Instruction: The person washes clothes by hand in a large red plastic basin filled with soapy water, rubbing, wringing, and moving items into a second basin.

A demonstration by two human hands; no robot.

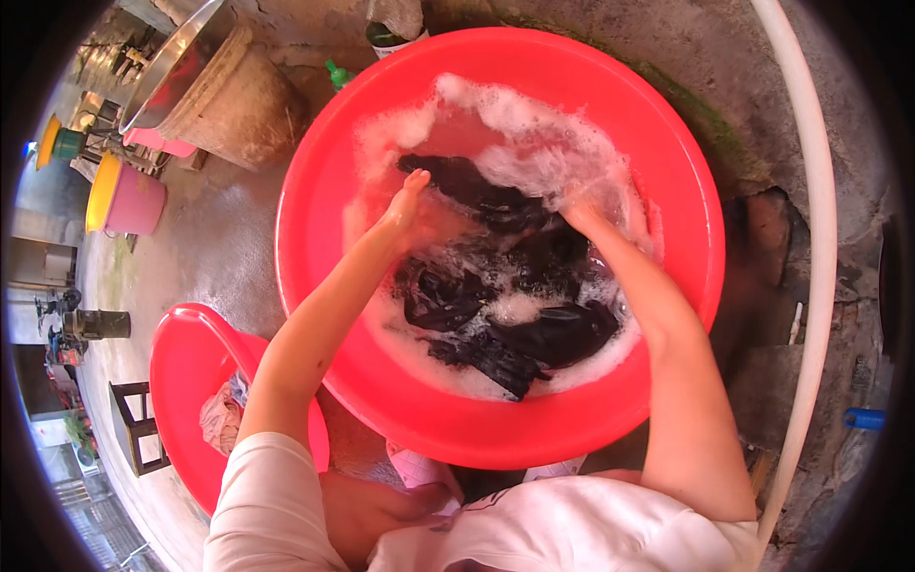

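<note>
A large red plastic basin (318, 207) stands before me, holding sudsy water and soaked black cloth (550, 332). White foam (493, 104) rings the water, thickest on the far side. My left hand (413, 211) dips in at the left of the cloth, its thumb raised above the surface and apart from the fingers. Those fingers are blurred under the water, and nothing shows in their grasp. At the cloth's right side, my right hand (582, 207) is sunk in splashing foam. Its fingers are hidden, so whether it grips the cloth cannot be told.
At left, a smaller red basin (175, 379) holds crumpled pinkish cloth (221, 418), beside a dark stool (139, 429). A clay-coloured pot (243, 100), a pink bucket (136, 196) and a green bottle (339, 75) stand farther off. A white pipe (822, 193) curves along the right.
</note>
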